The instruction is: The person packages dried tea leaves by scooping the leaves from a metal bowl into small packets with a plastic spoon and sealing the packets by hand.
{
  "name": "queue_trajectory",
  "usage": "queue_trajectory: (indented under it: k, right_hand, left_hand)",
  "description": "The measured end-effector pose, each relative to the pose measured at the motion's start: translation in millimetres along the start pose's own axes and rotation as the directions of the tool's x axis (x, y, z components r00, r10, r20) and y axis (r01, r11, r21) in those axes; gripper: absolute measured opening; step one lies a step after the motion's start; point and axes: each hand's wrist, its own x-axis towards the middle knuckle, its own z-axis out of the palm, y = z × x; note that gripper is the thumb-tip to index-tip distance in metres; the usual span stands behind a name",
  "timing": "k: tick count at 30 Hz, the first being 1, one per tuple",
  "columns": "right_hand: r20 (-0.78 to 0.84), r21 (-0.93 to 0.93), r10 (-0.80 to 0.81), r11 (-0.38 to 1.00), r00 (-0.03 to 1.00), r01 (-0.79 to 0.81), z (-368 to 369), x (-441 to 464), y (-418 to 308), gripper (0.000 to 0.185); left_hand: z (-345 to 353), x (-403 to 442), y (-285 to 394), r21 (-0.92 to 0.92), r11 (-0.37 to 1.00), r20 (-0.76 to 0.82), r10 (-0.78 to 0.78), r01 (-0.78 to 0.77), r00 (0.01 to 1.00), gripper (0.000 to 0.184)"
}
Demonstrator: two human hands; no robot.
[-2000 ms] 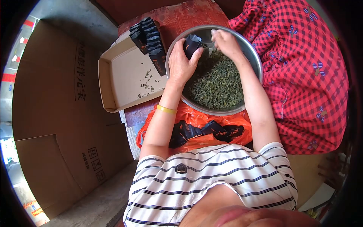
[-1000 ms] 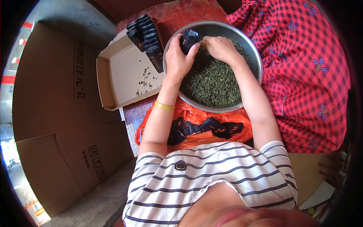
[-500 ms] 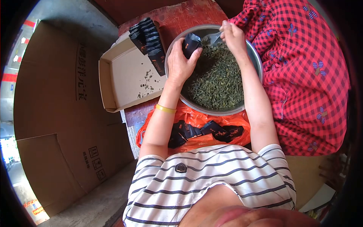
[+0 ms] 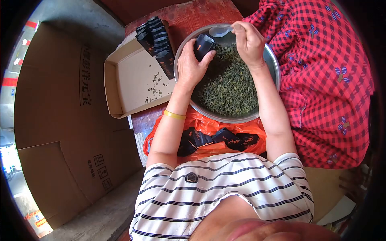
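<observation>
My left hand (image 4: 191, 66) is wrapped round a small black packet (image 4: 203, 46), its top edge open, above the left side of a steel bowl (image 4: 275, 68). Dried green leaves (image 4: 231, 90) fill the lower part of the bowl. Over the bowl's back right rim, my right hand (image 4: 250, 42) pinches the handle of a clear spoon (image 4: 220, 31). The spoon's head is level with the packet's top and just behind it, apart from it; no leaves can be made out in it.
Left of the bowl, a shallow cardboard tray (image 4: 132, 86) holds scattered leaf bits and a row of black packets (image 4: 155, 36). An orange bag (image 4: 207, 152) with more packets lies in front. Red checked cloth (image 4: 321, 88) is at right, a large carton (image 4: 60, 100) at left.
My right hand has lifted from among the leaves, and the spoon has moved from beside the packet's mouth to behind it. My left hand keeps the packet nearly in place.
</observation>
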Motion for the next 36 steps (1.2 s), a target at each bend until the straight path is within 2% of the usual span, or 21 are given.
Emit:
queue_trajectory:
  k: [1,2,4,6,8,11,12,15,17,18,20,24,25,27,28,30,31,33,36]
  right_hand:
    - [0.064,-0.052,0.102,0.994,0.993,-0.099,2,-2,4,0.02]
    - [0.065,-0.055,0.103,0.994,0.993,-0.1,3,-5,7,0.02]
    - [0.382,-0.286,0.3,0.938,0.874,-0.197,4,-11,12,0.023]
    - [0.418,-0.303,0.337,0.927,0.844,-0.22,8,-18,15,0.028]
    - [0.545,-0.404,0.423,0.889,0.724,-0.216,13,-23,9,0.033]
    - [0.713,-0.268,0.467,0.871,0.523,-0.412,20,-26,-4,0.03]
    - [0.727,-0.318,0.501,0.851,0.469,-0.417,21,-26,-9,0.03]
    - [0.68,-0.27,0.52,0.833,0.517,-0.483,26,-34,2,0.031]
    - [0.621,-0.33,0.612,0.771,0.49,-0.545,19,-19,5,0.032]
    - [0.563,-0.337,0.623,0.773,0.543,-0.537,17,-18,10,0.034]
    - [0.446,-0.139,0.505,0.855,0.739,-0.5,13,-15,20,0.044]
    - [0.221,0.017,0.582,0.8,0.783,-0.6,6,-11,34,0.043]
    - [0.22,0.018,0.583,0.799,0.782,-0.601,5,-8,29,0.043]
    - [0.114,0.289,0.542,0.784,0.833,-0.549,5,-5,19,0.039]
    - [0.115,0.29,0.544,0.782,0.831,-0.552,6,-5,15,0.039]
    - [0.136,0.257,0.395,0.872,0.909,-0.417,7,-8,6,0.035]
    - [0.149,0.165,0.309,0.929,0.939,-0.332,5,-7,-4,0.031]
    - [0.127,0.138,0.149,0.976,0.981,-0.166,7,-7,-10,0.028]
    - [0.087,0.083,0.092,0.992,0.992,-0.099,6,-5,-8,0.026]
  left_hand:
    - [0,0,1,-0.013,1.0,-0.011,-0.009,0.009,1.0,0.069]
    - [0,0,1,-0.015,1.0,-0.009,-0.009,0.009,1.0,0.069]
    - [0,1,1,-0.03,0.999,-0.032,-0.03,0.029,0.999,0.067]
    - [-1,0,2,-0.046,0.998,-0.031,-0.039,0.038,0.999,0.066]
    - [-2,0,4,-0.061,0.997,-0.033,-0.048,0.046,0.998,0.065]
    - [-3,1,4,-0.079,0.995,-0.035,-0.066,0.063,0.997,0.064]
    - [-1,1,1,-0.085,0.995,-0.049,-0.053,0.049,0.997,0.064]
    - [-1,1,0,-0.087,0.995,-0.068,-0.049,0.043,0.997,0.063]
    - [-3,1,3,-0.088,0.995,-0.072,-0.055,0.049,0.996,0.063]
    - [-4,1,5,-0.085,0.994,-0.053,-0.068,0.064,0.996,0.064]
    - [-4,0,5,-0.082,0.993,-0.039,-0.086,0.083,0.996,0.064]
    - [0,1,0,-0.003,1.0,0.01,-0.025,0.025,1.0,0.068]
    - [0,1,-1,0.009,1.0,0.02,-0.012,0.012,1.0,0.069]
    - [1,1,-1,0.008,1.0,0.03,-0.017,0.017,0.999,0.07]
    - [1,0,-1,0.006,1.0,0.04,-0.021,0.021,0.999,0.071]
    - [1,0,-3,0.014,1.0,0.041,-0.02,0.019,0.999,0.071]
    - [1,0,-1,0.019,1.0,0.038,-0.016,0.016,0.999,0.072]
    - [-2,0,3,0.024,0.999,0.049,-0.04,0.038,0.998,0.072]
    - [-2,0,4,0.026,0.998,0.053,-0.061,0.06,0.997,0.072]
